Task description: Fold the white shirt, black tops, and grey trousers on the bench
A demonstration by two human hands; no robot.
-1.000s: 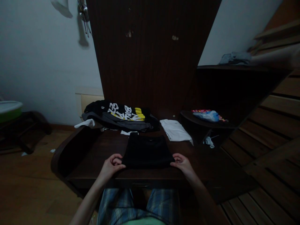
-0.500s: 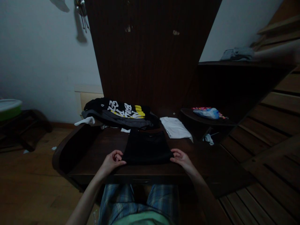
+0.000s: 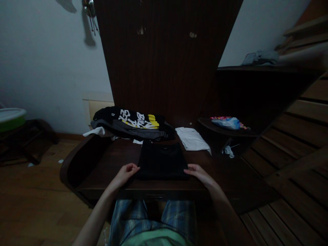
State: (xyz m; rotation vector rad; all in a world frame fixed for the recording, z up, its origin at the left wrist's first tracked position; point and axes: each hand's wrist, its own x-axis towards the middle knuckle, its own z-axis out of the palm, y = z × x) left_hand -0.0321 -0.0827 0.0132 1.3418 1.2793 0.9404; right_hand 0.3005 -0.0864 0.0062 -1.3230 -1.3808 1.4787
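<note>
A black shirt, folded into a near rectangle, lies flat on the dark wooden table before me, a small mark near its far edge. My left hand is closed at its near left side, thumb and forefinger pinching the edge. On the opposite side, my right hand pinches the near right edge between thumb and fingers. Behind the shirt rests a pile of dark clothes with white lettering and yellow patches. A folded white cloth lies to the right, apart from the shirt.
Right of the table, a low shelf holds a plastic bag. A slatted wooden piece stands at far right. The table's raised curved side bounds the left. A green tub sits on a stool. A dark panel rises behind.
The near edge of the black shirt now lies flatter. Both hands have shifted slightly inward along its sides, still at the edges.
</note>
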